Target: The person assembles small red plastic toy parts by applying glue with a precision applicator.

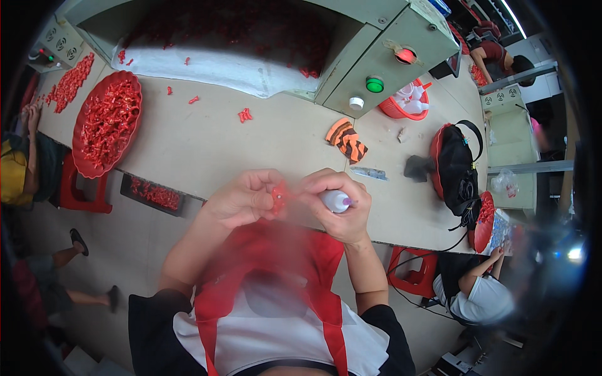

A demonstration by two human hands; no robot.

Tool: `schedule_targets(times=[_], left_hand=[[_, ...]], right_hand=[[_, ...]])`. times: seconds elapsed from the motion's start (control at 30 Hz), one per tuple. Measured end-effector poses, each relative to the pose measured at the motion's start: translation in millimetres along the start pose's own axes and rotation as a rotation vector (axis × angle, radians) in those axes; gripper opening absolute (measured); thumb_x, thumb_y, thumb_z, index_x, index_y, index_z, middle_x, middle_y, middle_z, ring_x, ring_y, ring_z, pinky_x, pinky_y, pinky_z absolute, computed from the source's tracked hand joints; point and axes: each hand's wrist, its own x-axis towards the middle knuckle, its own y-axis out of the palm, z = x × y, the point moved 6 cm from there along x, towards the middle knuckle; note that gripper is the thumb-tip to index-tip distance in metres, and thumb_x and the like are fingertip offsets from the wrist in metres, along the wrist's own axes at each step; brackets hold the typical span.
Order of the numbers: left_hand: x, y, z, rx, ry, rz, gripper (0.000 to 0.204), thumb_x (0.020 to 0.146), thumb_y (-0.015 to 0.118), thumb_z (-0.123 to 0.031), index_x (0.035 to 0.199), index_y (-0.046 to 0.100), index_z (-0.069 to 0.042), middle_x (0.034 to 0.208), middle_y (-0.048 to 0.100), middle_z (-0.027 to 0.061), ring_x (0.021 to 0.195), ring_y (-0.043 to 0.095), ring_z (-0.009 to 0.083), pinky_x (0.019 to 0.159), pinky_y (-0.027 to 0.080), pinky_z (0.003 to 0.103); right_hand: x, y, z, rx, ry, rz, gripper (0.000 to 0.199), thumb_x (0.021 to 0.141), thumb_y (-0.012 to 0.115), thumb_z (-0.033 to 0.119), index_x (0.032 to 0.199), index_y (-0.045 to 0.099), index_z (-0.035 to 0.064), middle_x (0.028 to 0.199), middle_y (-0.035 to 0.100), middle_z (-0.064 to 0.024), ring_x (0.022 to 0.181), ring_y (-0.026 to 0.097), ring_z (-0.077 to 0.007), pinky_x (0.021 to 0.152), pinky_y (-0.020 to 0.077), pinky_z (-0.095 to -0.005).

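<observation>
Over the near edge of the bench [207, 138], the left hand [246, 200] pinches a small red piece [277, 199] in a fingertip grip, while the right hand [346, 220] curls its grip round a white bottle with a purple tip [333, 200]. One piece appears to be in work; whether it is finished is too blurred to tell. Many similar pieces fill the scalloped red tray [95, 170] by the bench's left end and lie inside the pale green machine [370, 66] along the far edge; I cannot tell which are done. Toward the right end lie a striped cloth [347, 140], a flat blade [370, 173] and a black bag [456, 168]. Beyond, other people sit or bend at benches, with red stools [415, 279] on the grey floor.
</observation>
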Motion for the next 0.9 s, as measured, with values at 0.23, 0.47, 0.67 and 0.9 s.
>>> schedule_targets(times=[0.23, 0.47, 0.67, 0.9], left_hand=[[7, -5, 17, -0.232, -0.052, 0.118, 0.036, 0.072, 0.074, -0.013, 0.102, 0.056, -0.001, 0.09, 0.059, 0.0098, 0.069, 0.056, 0.017, 0.055, 0.045, 0.019], [7, -14, 25, -0.286, -0.091, 0.138, 0.041, 0.071, 0.075, -0.016, 0.107, 0.06, -0.004, 0.093, 0.06, 0.0099, 0.072, 0.055, 0.0174, 0.057, 0.045, 0.02], [3, -7, 19, -0.297, -0.003, 0.103, 0.042, 0.073, 0.072, -0.015, 0.111, 0.058, -0.005, 0.096, 0.061, 0.0129, 0.072, 0.055, 0.0191, 0.058, 0.046, 0.02], [-17, 0, -18, 0.175, 0.315, -0.243, 0.031, 0.074, 0.066, 0.0, 0.105, 0.06, -0.001, 0.095, 0.061, 0.0114, 0.077, 0.059, 0.0178, 0.064, 0.049, 0.024]], right_hand=[[-7, 1, -17, 0.209, 0.241, -0.06, 0.016, 0.074, 0.066, -0.007, 0.083, 0.054, -0.0004, 0.083, 0.06, -0.0087, 0.077, 0.06, -0.0135, 0.069, 0.0488, -0.0254], [-7, 1, -15, 0.216, 0.306, -0.086, 0.017, 0.074, 0.065, -0.008, 0.083, 0.052, -0.0005, 0.084, 0.057, -0.0073, 0.076, 0.058, -0.0125, 0.068, 0.0481, -0.0252], [-7, 5, -19, 0.247, 0.353, -0.092, 0.017, 0.075, 0.065, -0.007, 0.084, 0.052, -0.0008, 0.085, 0.055, -0.0052, 0.077, 0.057, -0.0107, 0.068, 0.0474, -0.0242], [-7, -3, -37, 0.023, 0.537, -0.107, 0.03, 0.074, 0.069, 0.006, 0.098, 0.051, 0.0065, 0.081, 0.056, -0.0024, 0.073, 0.053, -0.008, 0.065, 0.0445, -0.0224]])
